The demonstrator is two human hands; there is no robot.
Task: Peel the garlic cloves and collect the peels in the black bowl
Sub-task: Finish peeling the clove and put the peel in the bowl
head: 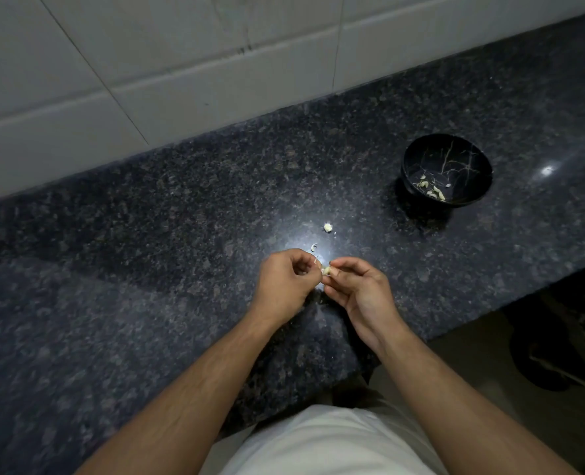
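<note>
Both hands pinching clove (326, 270), near-left of bowl (417, 156): left hand (285, 284) grip on skin, right hand (359, 289) grip clamped on clove. I'd pull skin slowly. Loose peel (314, 247) on counter (147, 234) needs bowl.

The black bowl (446, 169) shows pale vein-like streaks, the worktop (181, 207) is dark speckled grey, the wall tiles (181, 56) off-white.

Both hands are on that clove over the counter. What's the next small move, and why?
Probably keep pulling the skin free with the left hand while the right hand pinches the garlic clove: skin seems still attached. Then carry it to the black bowl, far right, along with the loose peel on the counter.
</note>
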